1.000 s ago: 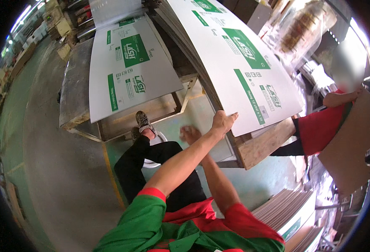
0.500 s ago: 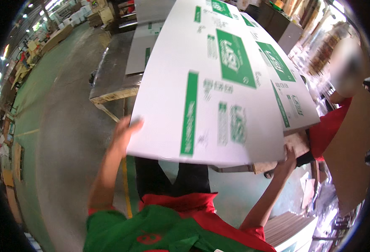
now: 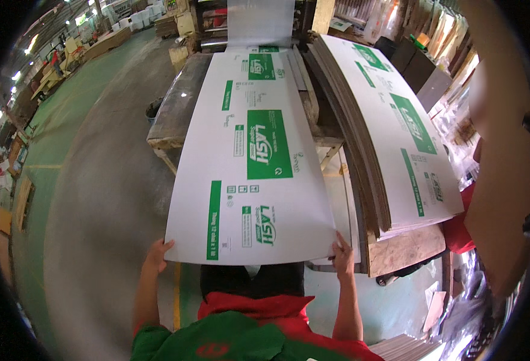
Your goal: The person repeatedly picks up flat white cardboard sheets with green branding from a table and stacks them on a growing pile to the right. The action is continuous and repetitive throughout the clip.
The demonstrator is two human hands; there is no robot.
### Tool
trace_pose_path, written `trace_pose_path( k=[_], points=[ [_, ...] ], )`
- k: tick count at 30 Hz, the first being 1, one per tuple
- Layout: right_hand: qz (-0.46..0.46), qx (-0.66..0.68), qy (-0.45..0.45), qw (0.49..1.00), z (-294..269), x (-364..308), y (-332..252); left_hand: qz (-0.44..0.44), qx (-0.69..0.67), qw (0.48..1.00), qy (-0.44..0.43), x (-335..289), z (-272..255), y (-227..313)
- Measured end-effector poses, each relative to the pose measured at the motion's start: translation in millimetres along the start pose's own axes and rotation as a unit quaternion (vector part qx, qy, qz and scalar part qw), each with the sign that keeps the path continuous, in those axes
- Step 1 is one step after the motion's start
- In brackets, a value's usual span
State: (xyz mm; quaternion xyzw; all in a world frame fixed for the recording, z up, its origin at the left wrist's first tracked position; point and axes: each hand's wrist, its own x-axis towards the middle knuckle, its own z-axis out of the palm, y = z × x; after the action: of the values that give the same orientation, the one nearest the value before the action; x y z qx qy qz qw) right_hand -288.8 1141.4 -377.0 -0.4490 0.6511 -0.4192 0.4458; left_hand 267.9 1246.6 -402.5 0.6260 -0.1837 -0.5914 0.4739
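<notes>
A long white cardboard sheet [image 3: 304, 225] printed in green stretches away from me, its far end at a roller machine [image 3: 214, 27]. My left hand [image 3: 155, 255] grips its near left corner, thumb on top and the other fingers mostly hidden. At the near right corner my right hand [image 3: 342, 257] pinches the edge. Part of the sheet lies over a metal worktable [image 3: 184, 99], while its near end is held in front of my waist. To the right stands a thick stack of similar printed cardboard sheets [image 3: 391, 186].
Under the stack is a wooden board [image 3: 406, 249]. A co-worker's red sleeve [image 3: 462, 219] shows beyond it, partly hidden by a large blurred brown shape [image 3: 508, 180]. More stacked cardboard [image 3: 406, 348] sits at the lower right. A grey floor aisle [image 3: 102, 198] runs along the left.
The sheet has moved left off the stack and now lies straight ahead, its far end at the machine. Both hands moved left and nearer to me with it, still holding its corners.
</notes>
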Motion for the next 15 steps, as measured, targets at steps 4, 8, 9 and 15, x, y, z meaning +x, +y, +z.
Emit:
trace_pose_path(
  k=[4,8,9,15],
  points=[
    [-0.007,-0.009,0.0,1.0,7,0,20,0.063,-0.031,0.997,0.011,3,-5,-30],
    [-0.02,-0.022,0.023,0.999,2,2,10,0.125,0.01,0.991,0.04,-3,8,-20],
    [-0.036,-0.023,0.014,0.999,2,1,3,0.175,0.025,0.984,0.029,-7,14,-14],
    [0.026,-0.025,0.051,0.998,-13,-36,-54,0.227,0.053,0.971,0.044,-59,31,29]
  ],
)
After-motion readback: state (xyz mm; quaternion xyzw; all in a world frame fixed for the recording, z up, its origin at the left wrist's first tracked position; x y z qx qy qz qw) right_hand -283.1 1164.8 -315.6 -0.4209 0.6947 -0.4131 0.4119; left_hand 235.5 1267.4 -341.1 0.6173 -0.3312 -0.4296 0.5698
